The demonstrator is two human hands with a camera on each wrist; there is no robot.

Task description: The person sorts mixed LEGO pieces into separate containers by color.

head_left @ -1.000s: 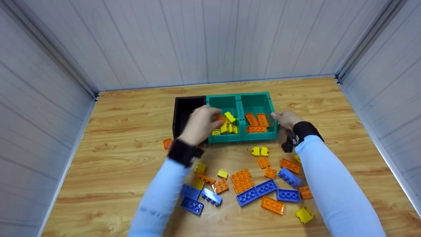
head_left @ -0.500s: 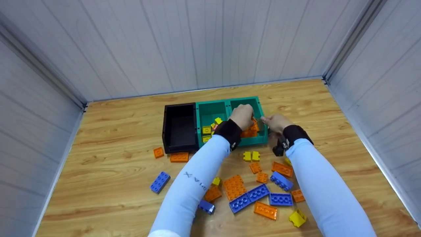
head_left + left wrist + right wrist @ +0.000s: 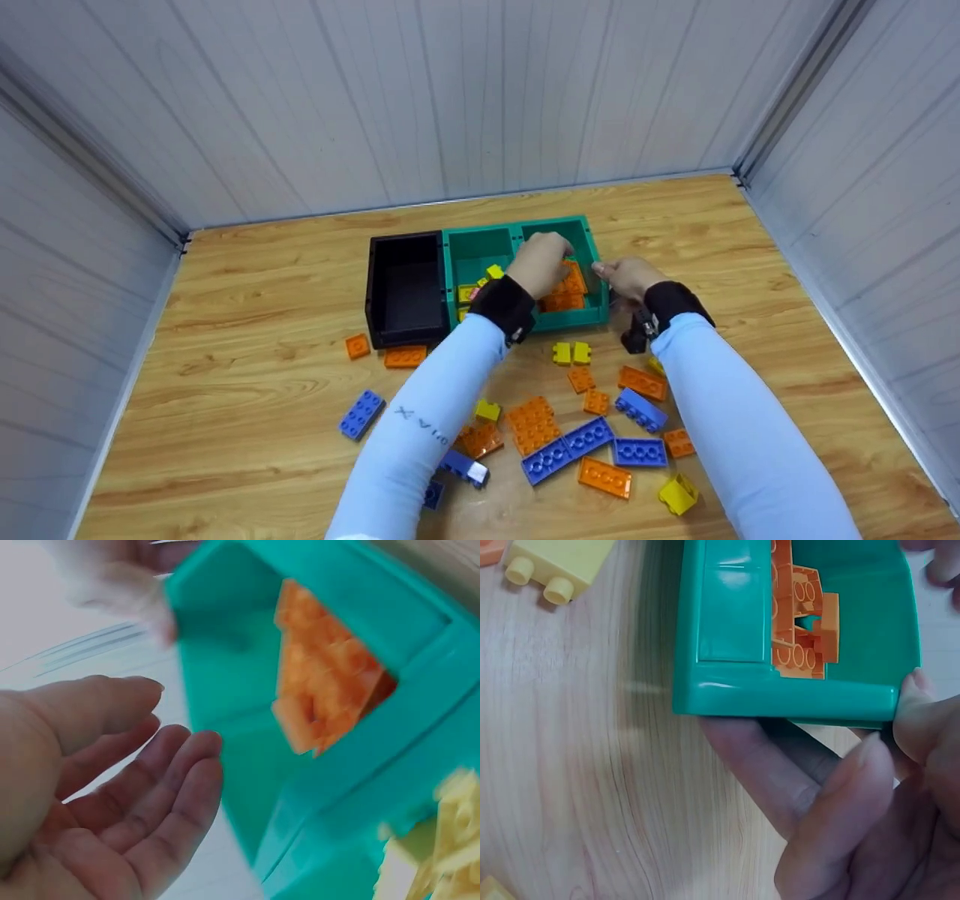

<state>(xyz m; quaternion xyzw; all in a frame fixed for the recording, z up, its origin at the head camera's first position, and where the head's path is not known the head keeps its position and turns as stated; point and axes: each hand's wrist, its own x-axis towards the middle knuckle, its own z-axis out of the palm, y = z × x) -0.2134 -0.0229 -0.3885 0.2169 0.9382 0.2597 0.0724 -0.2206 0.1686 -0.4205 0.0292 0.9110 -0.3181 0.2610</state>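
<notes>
My left hand (image 3: 540,264) hovers over the right-hand green bin (image 3: 574,320). In the left wrist view its fingers (image 3: 184,799) are loosely spread and hold nothing. Several orange bricks (image 3: 572,277) lie in that bin, and the left hand hides part of it in the head view. At the bin's right side, my right hand (image 3: 634,279) grips the wall, with a fingertip (image 3: 917,682) on the rim and other fingers below. Yellow bricks (image 3: 469,294) lie in the middle green bin (image 3: 480,229), partly behind the left wrist.
A black bin (image 3: 368,292) adjoins the green ones on the left. In front lie loose bricks, among them a large orange brick (image 3: 534,424), blue bricks (image 3: 640,452) and a yellow brick (image 3: 679,495). A blue brick (image 3: 361,414) lies apart at the left. Pale walls surround the table.
My left hand has travelled right from above the middle bin, where it held an orange brick, to the right bin, and is now empty. The right hand has stayed at the bin's side.
</notes>
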